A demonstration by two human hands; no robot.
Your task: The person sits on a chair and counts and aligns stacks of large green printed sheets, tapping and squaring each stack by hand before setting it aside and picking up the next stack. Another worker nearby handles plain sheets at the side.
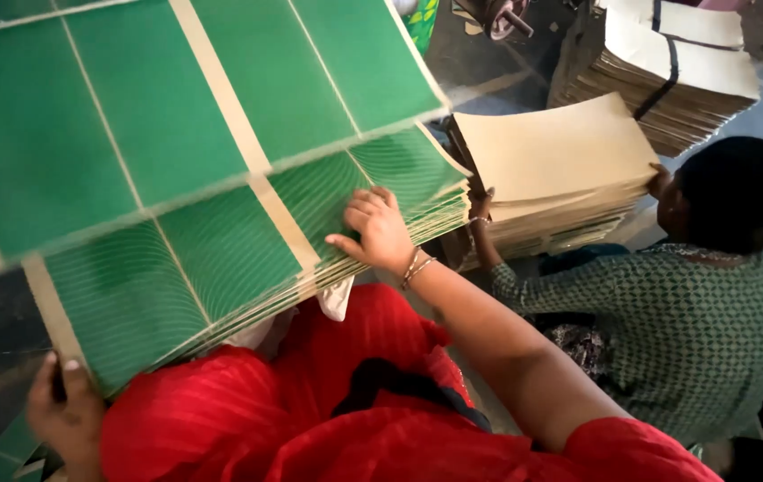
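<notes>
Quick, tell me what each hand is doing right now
Left hand: closed on the lower corner of the stack of green printed sheets.
Right hand: open, fingers spread flat on the stack's top sheet.

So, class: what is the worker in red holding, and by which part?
A stack of green sheets. The left hand grips its near corner; the right hand lies flat on top, near the far edge.

I see the stack (pixel 247 268) of green printed sheets tilted on my red lap (pixel 354 402), top sheet (pixel 167 107) lifted above it.
</notes>
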